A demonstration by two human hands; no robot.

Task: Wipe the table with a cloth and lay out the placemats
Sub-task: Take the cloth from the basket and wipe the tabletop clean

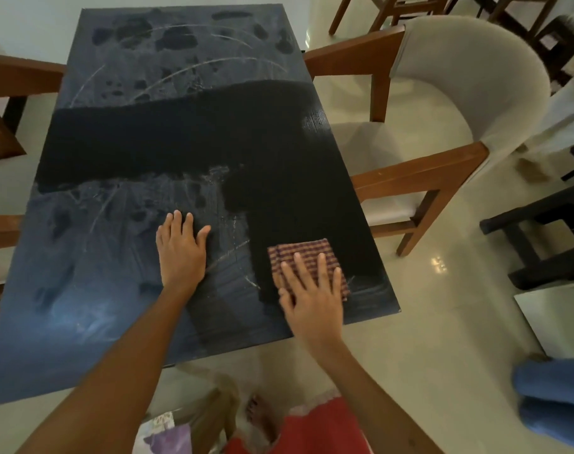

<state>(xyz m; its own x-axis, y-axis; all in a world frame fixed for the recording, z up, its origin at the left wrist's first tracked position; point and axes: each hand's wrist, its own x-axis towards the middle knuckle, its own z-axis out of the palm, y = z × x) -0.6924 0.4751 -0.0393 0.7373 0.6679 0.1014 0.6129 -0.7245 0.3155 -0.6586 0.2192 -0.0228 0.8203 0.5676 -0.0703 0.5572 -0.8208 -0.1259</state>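
Cloth [303, 257] — folded, checked in red and purple, lying flat on the near right part of the table [122, 306], its near half covered by the right hand [312, 298]. Right hand: fingers straight and spread, palm down, pressing on the cloth; fingertips reach to about the cloth's middle, far edge of the cloth showing beyond them. Cloth sits near the table's right edge and not far from the near edge, a strip of bare top between it and each. Table: dark rectangular top; a darker band runs left to right across the middle and down the right side to the cloth, the remainder paler, dusty-looking, with streaks and blotches. Open surface extends far and left of the cloth. Left hand [180, 250]: flat on the table just left of the cloth, apart from it, fingers straight and slightly spread, holding nothing — resting on the pale area. Chair [459, 93], pale upholstery with wooden arms, stands beside the right edge; wooden chair parts show at the left edge. Pale floor surrounds.
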